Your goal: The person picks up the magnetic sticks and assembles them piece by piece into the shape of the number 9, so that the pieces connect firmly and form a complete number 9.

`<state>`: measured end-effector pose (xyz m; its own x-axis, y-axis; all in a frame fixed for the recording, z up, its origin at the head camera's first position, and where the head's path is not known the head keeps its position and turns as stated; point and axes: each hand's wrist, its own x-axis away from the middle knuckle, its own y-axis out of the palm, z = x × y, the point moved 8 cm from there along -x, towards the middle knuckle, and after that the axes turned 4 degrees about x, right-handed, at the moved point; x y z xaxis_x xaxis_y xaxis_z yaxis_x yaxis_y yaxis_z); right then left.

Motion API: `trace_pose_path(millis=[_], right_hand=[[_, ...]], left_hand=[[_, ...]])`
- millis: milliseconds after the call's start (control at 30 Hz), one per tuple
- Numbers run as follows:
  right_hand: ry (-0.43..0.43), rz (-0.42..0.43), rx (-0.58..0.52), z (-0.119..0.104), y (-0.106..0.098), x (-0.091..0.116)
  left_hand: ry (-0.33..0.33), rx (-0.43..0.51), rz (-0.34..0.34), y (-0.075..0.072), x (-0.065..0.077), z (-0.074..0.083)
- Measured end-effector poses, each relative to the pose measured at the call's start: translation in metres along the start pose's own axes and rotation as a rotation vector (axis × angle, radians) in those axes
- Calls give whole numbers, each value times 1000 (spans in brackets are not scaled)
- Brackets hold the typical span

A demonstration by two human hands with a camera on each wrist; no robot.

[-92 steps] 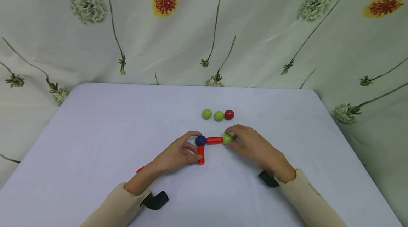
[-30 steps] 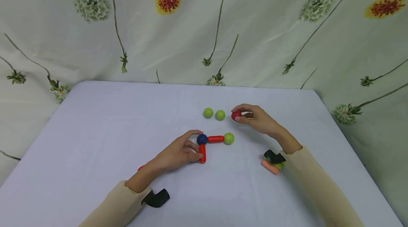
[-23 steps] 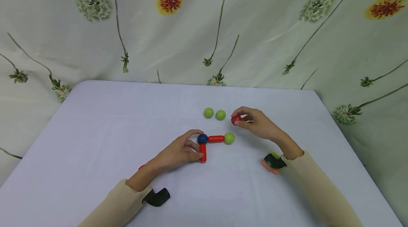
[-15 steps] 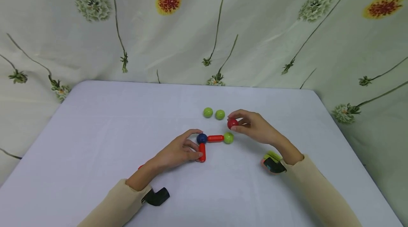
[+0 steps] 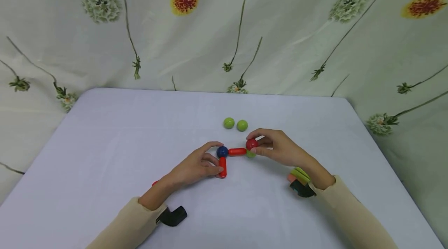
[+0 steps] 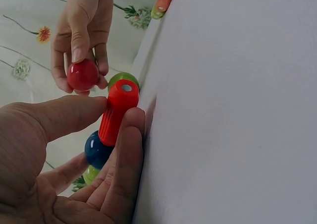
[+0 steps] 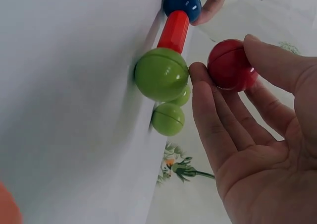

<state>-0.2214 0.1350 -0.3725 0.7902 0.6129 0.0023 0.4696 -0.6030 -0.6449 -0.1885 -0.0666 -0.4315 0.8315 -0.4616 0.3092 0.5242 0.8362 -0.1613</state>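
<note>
My left hand (image 5: 197, 166) pinches a red magnetic rod (image 6: 119, 112) between thumb and fingers, and its index fingertip reaches the dark blue ball (image 5: 222, 151) at the rod's far end. From that ball a second red rod (image 5: 237, 151) runs right to a green ball (image 7: 161, 74), making an L shape on the table. My right hand (image 5: 280, 148) holds a red ball (image 5: 251, 143) by thumb and fingertips. In the head view the red ball partly covers the green ball; the right wrist view shows a gap between them.
Two loose green balls, one on the left (image 5: 229, 123) and one on the right (image 5: 242, 125), lie farther back. Green rods (image 5: 300, 174) and an orange one (image 5: 291, 178) lie by my right wrist. A red piece (image 5: 155, 183) is mostly hidden behind my left forearm.
My right hand has left the joined green ball, picked up the red ball from the back row and carried it toward me, over the rod's right end. My left hand keeps its place.
</note>
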Motion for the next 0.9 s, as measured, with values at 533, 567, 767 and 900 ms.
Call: trace_pose_path(millis=[533, 567, 767, 900], right_hand=[[-58, -79, 19, -20, 40, 9], [-60, -82, 11, -21, 43, 10], [-82, -138, -29, -28, 58, 9], [-79, -173, -43, -30, 67, 5]], left_hand=[[15, -36, -5, 3, -4, 4], [22, -36, -9, 3, -4, 5], [48, -36, -3, 2, -5, 9], [39, -25, 14, 0, -4, 7]])
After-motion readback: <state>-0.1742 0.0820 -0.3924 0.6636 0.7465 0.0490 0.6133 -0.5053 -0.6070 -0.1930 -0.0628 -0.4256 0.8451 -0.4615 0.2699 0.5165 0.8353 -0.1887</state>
